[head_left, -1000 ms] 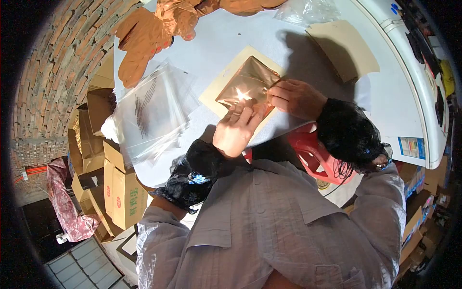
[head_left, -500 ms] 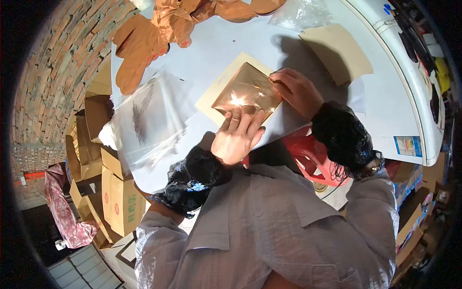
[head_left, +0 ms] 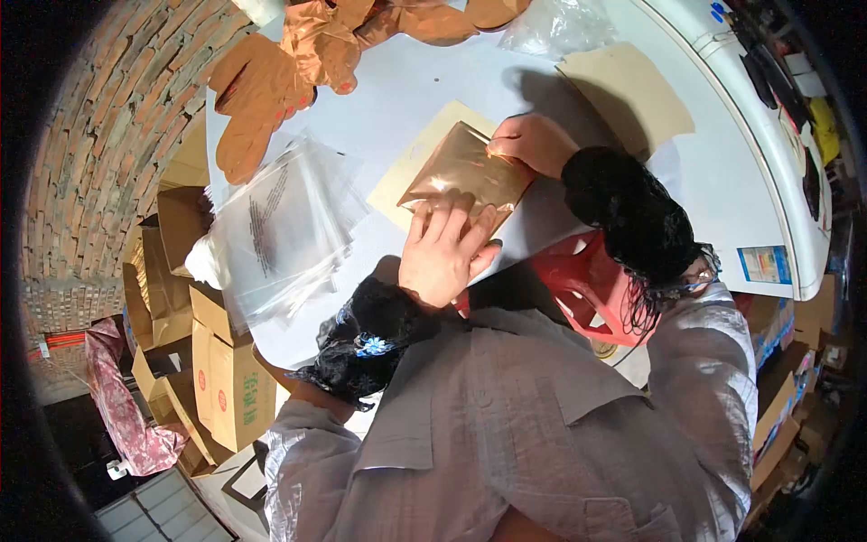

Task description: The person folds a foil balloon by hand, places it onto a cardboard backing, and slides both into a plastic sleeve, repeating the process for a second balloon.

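Observation:
A shiny copper-coloured square packet (head_left: pixel 465 172) lies on a cream card (head_left: pixel 406 173) on the white table (head_left: pixel 424 81). My left hand (head_left: pixel 444 253) lies flat with fingers spread on the packet's near edge. My right hand (head_left: pixel 533 143) pinches the packet's far right edge. Both wrists wear black sleeve covers.
A stack of clear plastic bags (head_left: pixel 280 226) lies to the left. Copper-brown glove-shaped pieces (head_left: pixel 271 81) lie at the table's far side, with a tan card (head_left: pixel 632 90) at the right. Cardboard boxes (head_left: pixel 226 361) and a brick wall (head_left: pixel 99 135) stand at left, a red stool (head_left: pixel 587 280) below.
My right hand has slid along the packet's right edge toward its far corner. The packet now lies flatter, and my left hand has stayed pressed on its near edge.

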`<control>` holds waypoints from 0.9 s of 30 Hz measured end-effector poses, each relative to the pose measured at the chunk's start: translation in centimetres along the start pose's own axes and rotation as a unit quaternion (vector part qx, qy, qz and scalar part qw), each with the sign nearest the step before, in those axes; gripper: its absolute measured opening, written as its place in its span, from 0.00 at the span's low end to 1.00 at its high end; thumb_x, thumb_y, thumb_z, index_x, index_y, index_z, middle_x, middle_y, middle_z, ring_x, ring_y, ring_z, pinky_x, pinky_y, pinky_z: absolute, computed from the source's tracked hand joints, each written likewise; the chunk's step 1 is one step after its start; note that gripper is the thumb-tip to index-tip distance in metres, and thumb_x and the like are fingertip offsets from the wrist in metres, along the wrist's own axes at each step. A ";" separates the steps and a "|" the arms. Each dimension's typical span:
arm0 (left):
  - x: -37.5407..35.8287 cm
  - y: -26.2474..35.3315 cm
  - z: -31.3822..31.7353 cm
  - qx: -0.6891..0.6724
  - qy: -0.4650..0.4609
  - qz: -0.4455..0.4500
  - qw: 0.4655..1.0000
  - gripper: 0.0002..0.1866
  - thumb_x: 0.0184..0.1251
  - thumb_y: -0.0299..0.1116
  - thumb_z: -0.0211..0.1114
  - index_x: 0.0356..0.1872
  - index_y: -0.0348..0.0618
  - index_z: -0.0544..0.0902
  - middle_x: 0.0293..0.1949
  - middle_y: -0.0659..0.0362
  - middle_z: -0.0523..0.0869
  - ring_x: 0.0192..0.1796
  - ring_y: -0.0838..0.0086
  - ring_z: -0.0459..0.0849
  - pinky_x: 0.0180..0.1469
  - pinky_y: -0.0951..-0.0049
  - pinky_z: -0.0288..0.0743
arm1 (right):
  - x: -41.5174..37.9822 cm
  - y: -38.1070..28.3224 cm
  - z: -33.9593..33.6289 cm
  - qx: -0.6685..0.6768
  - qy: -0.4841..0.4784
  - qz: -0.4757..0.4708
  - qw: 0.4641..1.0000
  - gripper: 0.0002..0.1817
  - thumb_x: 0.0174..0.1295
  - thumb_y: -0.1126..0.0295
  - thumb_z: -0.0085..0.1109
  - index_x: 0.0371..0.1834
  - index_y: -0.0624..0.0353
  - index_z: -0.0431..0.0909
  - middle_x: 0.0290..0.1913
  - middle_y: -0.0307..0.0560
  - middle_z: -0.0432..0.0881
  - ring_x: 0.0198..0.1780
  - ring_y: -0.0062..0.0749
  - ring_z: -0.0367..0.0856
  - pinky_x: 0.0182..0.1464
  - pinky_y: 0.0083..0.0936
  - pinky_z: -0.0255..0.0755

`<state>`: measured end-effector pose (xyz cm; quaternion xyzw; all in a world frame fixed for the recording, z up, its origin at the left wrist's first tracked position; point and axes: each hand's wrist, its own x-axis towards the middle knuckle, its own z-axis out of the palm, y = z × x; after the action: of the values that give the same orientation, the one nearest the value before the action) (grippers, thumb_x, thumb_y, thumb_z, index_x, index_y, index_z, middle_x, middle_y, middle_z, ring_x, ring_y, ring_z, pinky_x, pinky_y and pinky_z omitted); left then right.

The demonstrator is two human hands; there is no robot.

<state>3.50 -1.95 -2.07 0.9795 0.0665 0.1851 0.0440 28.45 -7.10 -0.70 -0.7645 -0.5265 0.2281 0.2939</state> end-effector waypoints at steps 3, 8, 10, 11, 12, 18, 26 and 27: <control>0.3 -0.5 -0.2 -0.027 0.013 0.001 1.000 0.24 0.65 0.52 0.64 0.58 0.54 0.81 0.69 0.46 0.68 0.73 0.44 0.60 0.71 0.44 0.56 | 0.2 -0.1 0.0 -0.032 0.005 -0.001 0.999 0.15 0.61 0.58 0.60 0.37 0.60 0.85 0.29 0.50 0.85 0.33 0.36 0.84 0.39 0.31 0.75; 0.4 -1.1 -0.1 -0.080 0.003 0.000 0.997 0.23 0.69 0.51 0.60 0.60 0.53 0.78 0.72 0.41 0.61 0.75 0.37 0.54 0.73 0.37 0.48 | -0.1 0.2 -0.1 0.013 0.000 -0.006 1.000 0.17 0.64 0.58 0.58 0.36 0.63 0.82 0.29 0.52 0.84 0.33 0.38 0.84 0.39 0.33 0.75; 0.4 -1.1 -0.1 -0.076 -0.006 -0.002 0.997 0.22 0.71 0.50 0.58 0.61 0.54 0.77 0.72 0.42 0.61 0.75 0.38 0.54 0.73 0.37 0.47 | 0.1 0.7 0.0 0.038 -0.003 -0.021 0.999 0.17 0.64 0.58 0.57 0.37 0.64 0.81 0.29 0.53 0.84 0.33 0.40 0.84 0.39 0.33 0.75; 0.4 -1.2 0.0 -0.072 -0.009 -0.009 0.997 0.23 0.72 0.49 0.57 0.63 0.52 0.76 0.73 0.42 0.61 0.75 0.39 0.54 0.74 0.39 0.47 | 0.1 0.8 0.1 0.051 -0.004 -0.028 0.998 0.17 0.65 0.58 0.57 0.38 0.64 0.81 0.30 0.53 0.84 0.33 0.40 0.84 0.39 0.33 0.75; 0.4 -1.2 0.2 -0.069 -0.012 -0.017 0.997 0.23 0.72 0.47 0.56 0.64 0.50 0.74 0.73 0.43 0.61 0.76 0.40 0.54 0.74 0.40 0.47 | 0.0 0.7 0.2 0.041 0.001 -0.021 0.999 0.17 0.65 0.59 0.57 0.38 0.64 0.80 0.30 0.53 0.84 0.33 0.40 0.84 0.39 0.33 0.75; 0.4 -0.9 0.7 -0.043 -0.026 -0.040 0.998 0.28 0.75 0.45 0.52 0.72 0.49 0.66 0.75 0.45 0.60 0.77 0.44 0.54 0.76 0.43 0.45 | -0.9 -0.1 1.7 -0.014 0.087 -0.041 0.995 0.13 0.66 0.63 0.55 0.38 0.64 0.77 0.32 0.54 0.83 0.37 0.46 0.84 0.41 0.35 0.76; 0.3 -0.9 1.1 -0.019 -0.035 -0.044 0.998 0.29 0.74 0.47 0.52 0.73 0.51 0.65 0.75 0.48 0.61 0.78 0.47 0.52 0.77 0.44 0.43 | -1.6 0.5 3.8 -0.113 0.213 -0.150 0.959 0.09 0.64 0.70 0.57 0.47 0.55 0.74 0.42 0.51 0.78 0.48 0.51 0.79 0.45 0.42 0.75; 0.3 -0.8 1.1 -0.020 -0.035 -0.045 0.998 0.29 0.74 0.47 0.52 0.73 0.51 0.65 0.75 0.47 0.60 0.78 0.47 0.52 0.77 0.43 0.43 | -1.6 0.5 3.7 -0.109 0.209 -0.145 0.961 0.11 0.64 0.71 0.57 0.48 0.56 0.74 0.44 0.51 0.79 0.49 0.51 0.79 0.47 0.43 0.74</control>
<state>4.09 -1.14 -3.08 0.9802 0.1051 0.1503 0.0739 25.79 -7.96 -3.70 -0.7380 -0.5801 -0.0410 0.3423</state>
